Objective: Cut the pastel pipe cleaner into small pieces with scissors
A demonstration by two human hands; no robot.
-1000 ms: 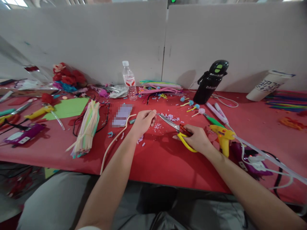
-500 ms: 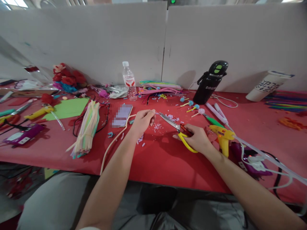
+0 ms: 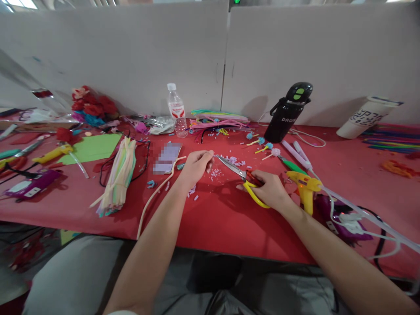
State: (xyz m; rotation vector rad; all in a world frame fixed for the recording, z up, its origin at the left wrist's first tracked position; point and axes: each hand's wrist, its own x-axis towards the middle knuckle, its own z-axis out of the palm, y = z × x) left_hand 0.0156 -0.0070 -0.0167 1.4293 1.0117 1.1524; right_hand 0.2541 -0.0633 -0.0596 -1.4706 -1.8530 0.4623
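Observation:
My left hand (image 3: pixel 197 167) is closed in a pinch above the table; a tiny lilac tip of pipe cleaner (image 3: pixel 215 155) shows at the fingertips, the rest hidden. My right hand (image 3: pixel 271 189) grips scissors (image 3: pixel 232 167) with a yellow and red handle. Their blades look nearly closed, with the points close to the lilac tip; whether they touch it I cannot tell. Lilac snippets (image 3: pixel 232 161) and fine crumbs (image 3: pixel 216 174) lie beneath and around the blades. A cream pipe cleaner (image 3: pixel 154 193) runs along my left forearm.
A phone (image 3: pixel 167 158) and a bundle of pale pipe cleaners (image 3: pixel 118 179) lie to the left. On the right are a yellow glue gun (image 3: pixel 306 187), small pompom flowers (image 3: pixel 269 146) and a black bottle (image 3: pixel 285 120). A water bottle (image 3: pixel 177 111) stands near the partition (image 3: pixel 131 57).

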